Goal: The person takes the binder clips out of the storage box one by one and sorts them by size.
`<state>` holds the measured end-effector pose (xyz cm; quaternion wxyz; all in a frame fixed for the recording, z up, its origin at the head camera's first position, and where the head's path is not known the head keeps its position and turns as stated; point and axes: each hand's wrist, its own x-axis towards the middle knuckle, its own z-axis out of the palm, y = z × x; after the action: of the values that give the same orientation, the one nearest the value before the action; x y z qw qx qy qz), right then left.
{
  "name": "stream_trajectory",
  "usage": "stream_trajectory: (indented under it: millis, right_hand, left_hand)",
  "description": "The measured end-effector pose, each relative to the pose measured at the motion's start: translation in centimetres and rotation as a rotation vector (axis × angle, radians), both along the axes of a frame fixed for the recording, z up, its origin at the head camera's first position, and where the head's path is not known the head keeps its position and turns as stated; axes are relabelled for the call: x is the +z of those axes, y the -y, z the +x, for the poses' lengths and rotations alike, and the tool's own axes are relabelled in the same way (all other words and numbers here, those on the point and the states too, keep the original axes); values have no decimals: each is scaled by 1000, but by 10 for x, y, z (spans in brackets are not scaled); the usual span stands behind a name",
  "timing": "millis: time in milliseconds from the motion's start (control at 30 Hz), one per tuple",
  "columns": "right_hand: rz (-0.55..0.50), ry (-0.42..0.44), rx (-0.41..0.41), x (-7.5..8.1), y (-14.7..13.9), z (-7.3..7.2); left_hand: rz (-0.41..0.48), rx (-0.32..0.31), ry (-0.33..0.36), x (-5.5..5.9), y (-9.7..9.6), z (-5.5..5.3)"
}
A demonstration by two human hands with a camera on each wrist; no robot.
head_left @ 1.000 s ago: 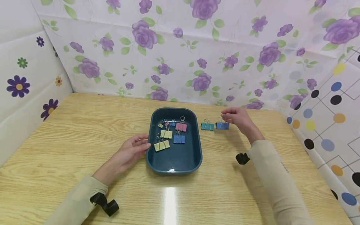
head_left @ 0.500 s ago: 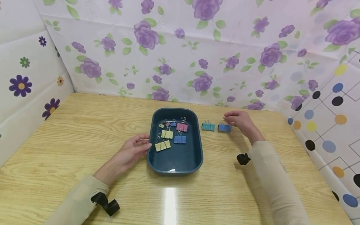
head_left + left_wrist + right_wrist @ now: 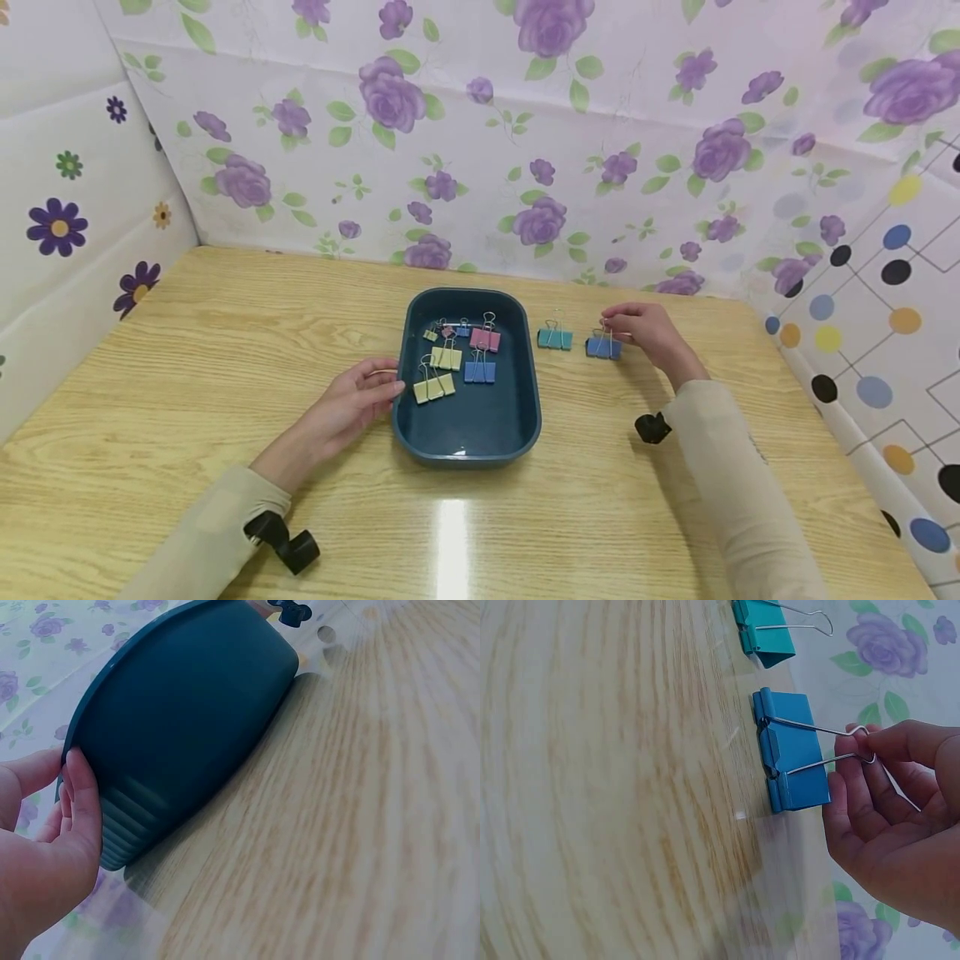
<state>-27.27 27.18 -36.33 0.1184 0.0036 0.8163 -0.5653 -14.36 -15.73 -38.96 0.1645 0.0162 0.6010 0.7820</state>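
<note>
My left hand [image 3: 351, 407] pinches the left rim of a dark teal tray [image 3: 465, 457]; the left wrist view shows thumb and fingers [image 3: 84, 791] on either side of that rim. Inside the tray lie two yellow binder clips [image 3: 433, 388], a pink binder clip [image 3: 485, 340], a blue one and several tiny ones near the far end. To the tray's right, my right hand [image 3: 647, 327] holds another blue binder clip [image 3: 791, 750] by its wire handles, between thumb and fingers. The clip's body stands at the table surface. Beside it on the left is a teal binder clip [image 3: 555, 339].
The wood-grain table [image 3: 225, 333] ends at a floral cloth [image 3: 480, 150] behind, with patterned cloths on both sides. A black mount hangs at each wrist, the left one [image 3: 283, 542] close over the table.
My right hand has moved a little to the right and nearer, and the blue binder clip went with it, widening its gap from the teal clip. My left hand stays on the tray.
</note>
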Motion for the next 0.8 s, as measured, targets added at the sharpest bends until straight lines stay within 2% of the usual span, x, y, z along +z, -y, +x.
stream_trajectory:
  millis: [800]
  right_hand:
    - [37,-26,-2,-5,0,-3]
  left_hand:
    - [3,11,20,-2,0,-1]
